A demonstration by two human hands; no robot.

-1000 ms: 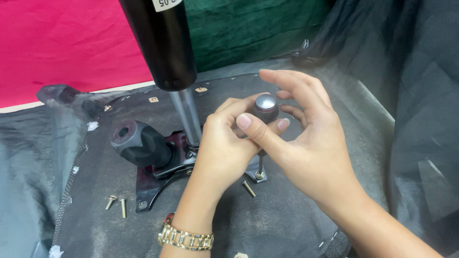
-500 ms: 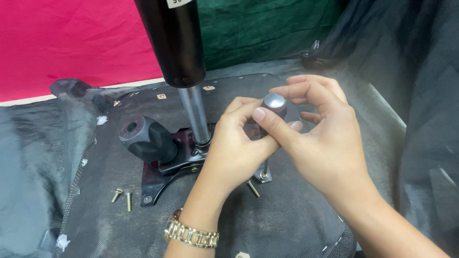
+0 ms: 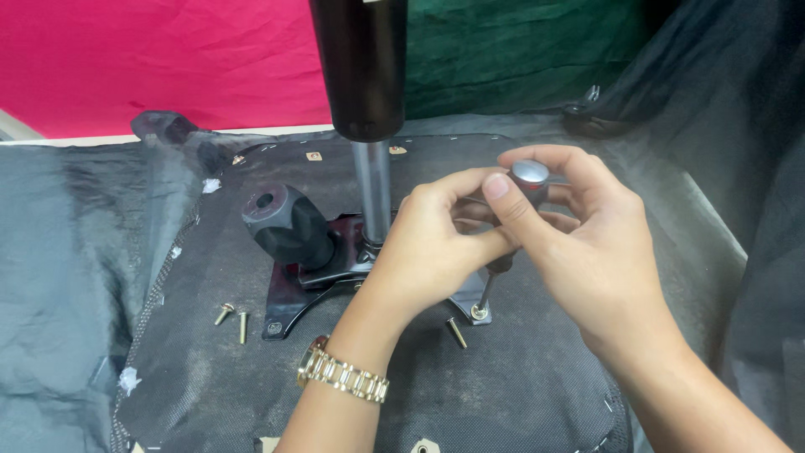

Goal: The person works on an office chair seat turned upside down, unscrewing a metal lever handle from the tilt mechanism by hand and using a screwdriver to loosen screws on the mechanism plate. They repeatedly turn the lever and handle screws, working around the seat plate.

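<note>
Gripping screwdriver [image 3: 513, 220], both hands, metal plate [image 3: 295, 304].

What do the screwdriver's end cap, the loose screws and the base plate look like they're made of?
Screwdriver cap: smooth silvery disc, likely metal or metallised plastic.
Loose screws: pale brassy shine, probably plated steel.
Base plate: dark glossy sheet that reflects light, seemingly painted steel.
Both the left hand and right hand grip the screwdriver.

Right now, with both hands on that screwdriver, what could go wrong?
The screwdriver stands upright on a screw in the black metal plate; its tip might slip off and scrape the plate or jab the dark fabric. The left hand and right hand crowd the handle, so fingers might get pinched. Three loose screws lie nearby and could roll away.
</note>
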